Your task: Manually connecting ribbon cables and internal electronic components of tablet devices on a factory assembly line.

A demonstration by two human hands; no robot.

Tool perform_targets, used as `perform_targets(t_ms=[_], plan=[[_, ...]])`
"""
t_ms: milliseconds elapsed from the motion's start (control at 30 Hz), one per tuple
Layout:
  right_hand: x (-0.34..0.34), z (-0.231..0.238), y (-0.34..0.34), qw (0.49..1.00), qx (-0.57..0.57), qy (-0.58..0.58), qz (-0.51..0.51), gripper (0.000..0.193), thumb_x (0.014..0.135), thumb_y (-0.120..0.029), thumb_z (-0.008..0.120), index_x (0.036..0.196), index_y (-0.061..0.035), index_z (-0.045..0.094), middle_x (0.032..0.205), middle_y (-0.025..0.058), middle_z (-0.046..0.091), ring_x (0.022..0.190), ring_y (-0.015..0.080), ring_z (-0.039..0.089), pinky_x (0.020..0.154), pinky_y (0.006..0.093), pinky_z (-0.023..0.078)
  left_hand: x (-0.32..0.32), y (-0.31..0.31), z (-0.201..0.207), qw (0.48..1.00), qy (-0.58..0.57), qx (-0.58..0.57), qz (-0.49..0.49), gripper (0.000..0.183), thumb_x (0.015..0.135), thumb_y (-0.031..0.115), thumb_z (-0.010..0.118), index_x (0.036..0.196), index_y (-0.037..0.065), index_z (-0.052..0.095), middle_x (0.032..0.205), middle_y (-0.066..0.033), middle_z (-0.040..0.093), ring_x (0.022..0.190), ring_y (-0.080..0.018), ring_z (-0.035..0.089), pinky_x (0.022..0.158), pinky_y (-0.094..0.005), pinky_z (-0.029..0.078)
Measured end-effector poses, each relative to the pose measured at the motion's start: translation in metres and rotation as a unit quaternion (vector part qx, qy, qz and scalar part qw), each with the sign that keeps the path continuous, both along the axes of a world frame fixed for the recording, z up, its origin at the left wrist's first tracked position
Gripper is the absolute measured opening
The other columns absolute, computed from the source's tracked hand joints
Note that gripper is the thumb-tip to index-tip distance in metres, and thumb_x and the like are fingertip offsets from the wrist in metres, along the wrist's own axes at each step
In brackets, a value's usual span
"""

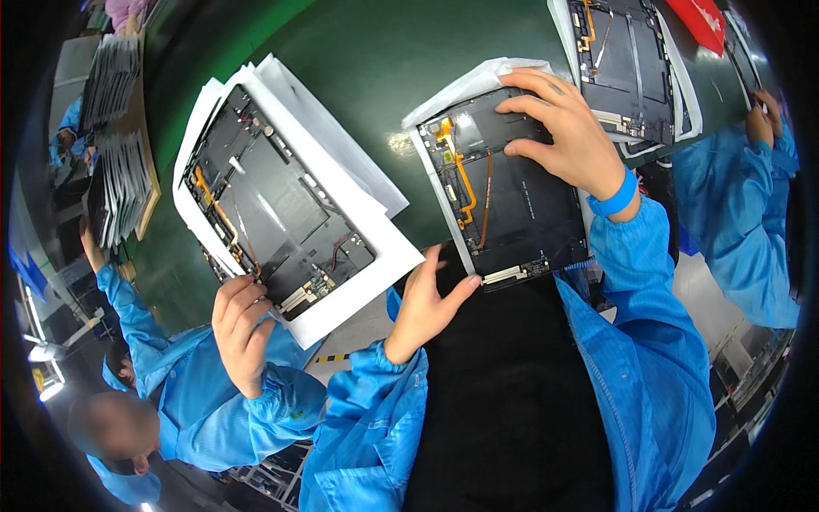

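In front of me lies a black tablet housing point(520, 200) with orange flex cables, on white foam sheeting. My left hand point(426, 299) is at its near left corner, thumb tip against the corner and index finger apart, beside the table edge. Spread over the far right part is my right hand point(567, 128), fingers stretched across the top face and a blue band at the wrist. What its palm touches is hidden. To the left, a similar housing point(273, 205) rests on white foam sheets point(333, 162); a co-worker's hand point(243, 328) holds its near corner.
Another housing on foam point(627, 64) sits at the far right of the green table point(409, 51), near a red object point(699, 24). Stacks of thin sheets point(124, 183) stand in a rack at far left. Co-workers in blue sit close on both sides.
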State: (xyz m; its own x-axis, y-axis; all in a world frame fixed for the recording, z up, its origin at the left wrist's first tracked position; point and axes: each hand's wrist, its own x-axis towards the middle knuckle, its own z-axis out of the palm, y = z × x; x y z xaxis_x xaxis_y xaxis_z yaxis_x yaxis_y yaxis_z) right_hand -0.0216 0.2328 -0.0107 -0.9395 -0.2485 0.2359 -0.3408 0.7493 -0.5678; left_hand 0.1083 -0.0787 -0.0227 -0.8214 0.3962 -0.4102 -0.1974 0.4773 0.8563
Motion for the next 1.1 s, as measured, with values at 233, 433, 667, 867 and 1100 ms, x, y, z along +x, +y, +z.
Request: perform_targets(t_ms=[233, 433, 667, 867, 1100], plan=[[0.027, 0.026, 0.005, 0.996, -0.006, 0.083, -0.014, 0.029, 0.09, -0.006, 0.081, 0.118, -0.0054, 0.076, 0.147, 0.0119, 0.065, 0.136, 0.036, 0.062, 0.113, 0.0466, 0.05, -0.014, 0.045, 0.004, 0.905, -0.303, 0.279, 0.107, 0.042, 0.105, 0.011, 0.072, 0.144, -0.002, 0.06, 0.131, -0.0049, 0.072, 0.121, -0.0137, 0.065, 0.107, -0.0335, 0.051], [0.084, 0.025, 0.084, 0.983, -0.023, 0.066, -0.171, 0.032, 0.08, 0.0, 0.085, 0.112, -0.0011, 0.078, 0.135, 0.0131, 0.071, 0.124, 0.035, 0.067, 0.105, 0.0447, 0.053, -0.03, 0.048, 0.091, 0.971, -0.018, 0.236, 0.022, 0.037, 0.101, 0.002, 0.069, 0.136, -0.004, 0.057, 0.106, -0.0093, 0.069, 0.098, -0.0151, 0.064, 0.088, -0.0349, 0.054], [0.074, -0.004, 0.087, 0.971, 0.093, 0.126, -0.181, 0.035, 0.082, -0.001, 0.084, 0.115, -0.0056, 0.074, 0.128, 0.009, 0.072, 0.126, 0.0368, 0.063, 0.109, 0.0472, 0.049, -0.036, -0.013, 0.164, 0.941, 0.169, 0.142, 0.256, 0.051, 0.09, 0.003, 0.077, 0.138, -0.004, 0.06, 0.122, -0.0099, 0.068, 0.102, -0.0155, 0.064, 0.093, -0.0325, 0.053], [0.06, -0.002, 0.092, 0.94, 0.08, 0.271, -0.194, 0.023, 0.089, 0.005, 0.077, 0.109, -0.0034, 0.071, 0.119, 0.0098, 0.074, 0.119, 0.0339, 0.067, 0.106, 0.0449, 0.05, -0.076, -0.089, 0.153, 0.838, 0.173, 0.114, 0.504, 0.013, 0.1, 0.019, 0.07, 0.105, 0.009, 0.063, 0.092, 0.0017, 0.058, 0.083, -0.0103, 0.058, 0.078, -0.026, 0.047], [0.077, 0.052, 0.062, 0.918, 0.09, 0.371, -0.103, 0.035, 0.08, 0.012, 0.078, 0.11, -0.005, 0.069, 0.113, 0.0111, 0.075, 0.103, 0.0325, 0.069, 0.094, 0.0471, 0.054, -0.07, -0.152, 0.128, 0.847, 0.145, 0.079, 0.506, 0.026, 0.101, 0.015, 0.071, 0.123, 0.003, 0.069, 0.101, 0.004, 0.064, 0.092, -0.0062, 0.055, 0.086, -0.0224, 0.042]])
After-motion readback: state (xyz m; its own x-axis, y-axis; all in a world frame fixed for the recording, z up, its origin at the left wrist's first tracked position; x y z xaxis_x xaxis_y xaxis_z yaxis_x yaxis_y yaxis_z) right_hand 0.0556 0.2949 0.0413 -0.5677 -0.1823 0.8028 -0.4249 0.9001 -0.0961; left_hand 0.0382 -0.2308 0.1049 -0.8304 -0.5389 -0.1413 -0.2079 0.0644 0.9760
